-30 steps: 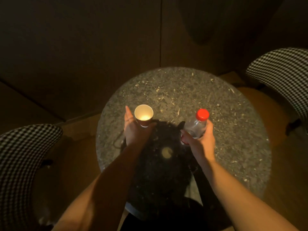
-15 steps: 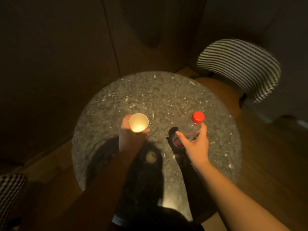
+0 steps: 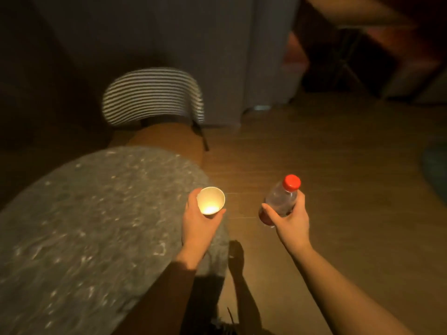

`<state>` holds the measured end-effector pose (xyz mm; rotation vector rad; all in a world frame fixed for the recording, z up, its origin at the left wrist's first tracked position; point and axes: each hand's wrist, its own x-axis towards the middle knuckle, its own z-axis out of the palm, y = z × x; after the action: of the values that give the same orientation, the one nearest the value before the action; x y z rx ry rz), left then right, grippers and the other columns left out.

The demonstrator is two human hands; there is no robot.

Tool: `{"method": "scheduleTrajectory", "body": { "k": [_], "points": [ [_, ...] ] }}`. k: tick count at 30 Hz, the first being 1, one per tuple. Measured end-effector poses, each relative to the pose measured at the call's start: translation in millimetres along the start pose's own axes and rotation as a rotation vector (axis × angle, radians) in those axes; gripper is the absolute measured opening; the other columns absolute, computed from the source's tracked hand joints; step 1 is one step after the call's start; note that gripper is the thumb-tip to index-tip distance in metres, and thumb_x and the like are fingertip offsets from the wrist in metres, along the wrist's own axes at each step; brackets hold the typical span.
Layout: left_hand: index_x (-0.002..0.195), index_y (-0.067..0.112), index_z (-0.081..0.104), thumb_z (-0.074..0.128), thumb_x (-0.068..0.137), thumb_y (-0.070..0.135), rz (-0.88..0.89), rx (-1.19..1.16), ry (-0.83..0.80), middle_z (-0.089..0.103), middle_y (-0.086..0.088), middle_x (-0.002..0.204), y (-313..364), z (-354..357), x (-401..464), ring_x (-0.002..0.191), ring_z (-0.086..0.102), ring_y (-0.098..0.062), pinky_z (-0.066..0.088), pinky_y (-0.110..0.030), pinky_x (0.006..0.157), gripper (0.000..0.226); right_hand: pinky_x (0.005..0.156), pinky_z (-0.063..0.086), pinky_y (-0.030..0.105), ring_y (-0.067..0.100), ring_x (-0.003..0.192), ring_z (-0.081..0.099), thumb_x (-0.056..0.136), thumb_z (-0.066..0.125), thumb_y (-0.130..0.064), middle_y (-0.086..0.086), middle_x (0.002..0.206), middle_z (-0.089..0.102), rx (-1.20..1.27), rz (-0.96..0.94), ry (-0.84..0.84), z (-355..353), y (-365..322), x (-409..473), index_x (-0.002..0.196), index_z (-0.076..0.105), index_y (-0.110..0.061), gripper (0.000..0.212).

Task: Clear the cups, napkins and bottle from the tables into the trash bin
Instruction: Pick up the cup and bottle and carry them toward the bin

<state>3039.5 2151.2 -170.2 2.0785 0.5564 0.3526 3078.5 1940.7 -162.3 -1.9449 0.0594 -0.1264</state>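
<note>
So there's this round speckled grey stone tabletop [image 3: 96, 226] filling the lower left, blurry. It stands on a wooden plank floor [image 3: 338, 165], and a chair [image 3: 154, 97] with a striped back sits at its far edge.

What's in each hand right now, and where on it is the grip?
Left hand holds the paper cup around its lower wall. Right hand holds the red-capped plastic bottle around its lower body.

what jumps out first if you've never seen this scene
A glowing white paper cup in the left hand at the speckled round table's edge. Right of it, the right hand grips a clear bottle with a red cap over the wood floor. Behind stands a striped-back chair.
</note>
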Motion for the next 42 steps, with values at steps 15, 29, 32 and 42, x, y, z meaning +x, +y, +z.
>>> {"method": "scheduleTrajectory", "body": {
  "k": [15, 29, 32, 42],
  "points": [
    [0.125, 0.029, 0.043, 0.082, 0.066, 0.039, 0.481, -0.015, -0.742, 0.055, 0.005, 0.12, 203, 289, -284, 0.105, 0.053, -0.018, 0.046, -0.033, 0.082, 0.072, 0.068, 0.044, 0.014, 0.001, 0.09, 0.059, 0.066, 0.083, -0.039, -0.019, 0.096, 0.058, 0.009, 0.403, 0.802, -392, 140, -178, 0.102, 0.041, -0.036, 0.056],
    [0.124, 0.025, 0.045, 0.083, 0.064, 0.042, 0.986, -0.056, -1.456, 0.058, 0.005, 0.116, 293, 441, -697, 0.101, 0.056, -0.017, 0.048, -0.035, 0.08, 0.073, 0.074, 0.049, 0.019, 0.01, 0.097, 0.059, 0.066, 0.082, -0.039, -0.012, 0.109, 0.057, 0.009, 0.77, 1.573, -628, 232, -498, 0.122, 0.038, -0.038, 0.072],
    [0.126, 0.024, 0.044, 0.083, 0.064, 0.041, 1.088, -0.058, -1.586, 0.058, 0.004, 0.117, 302, 446, -766, 0.102, 0.056, -0.017, 0.049, -0.035, 0.081, 0.075, 0.077, 0.046, 0.025, 0.012, 0.1, 0.058, 0.067, 0.081, -0.04, -0.012, 0.108, 0.056, -0.011, 0.841, 1.728, -650, 237, -553, 0.122, 0.038, -0.037, 0.071],
    [0.135, 0.031, 0.036, 0.079, 0.068, 0.045, 1.278, -0.03, -1.918, 0.053, 0.005, 0.127, 347, 533, -970, 0.112, 0.051, -0.015, 0.047, -0.032, 0.088, 0.08, 0.07, 0.039, 0.018, -0.001, 0.086, 0.052, 0.069, 0.08, -0.04, -0.023, 0.096, 0.048, -0.02, 0.904, 2.058, -770, 285, -650, 0.124, 0.037, -0.037, 0.07]
  ]
}}
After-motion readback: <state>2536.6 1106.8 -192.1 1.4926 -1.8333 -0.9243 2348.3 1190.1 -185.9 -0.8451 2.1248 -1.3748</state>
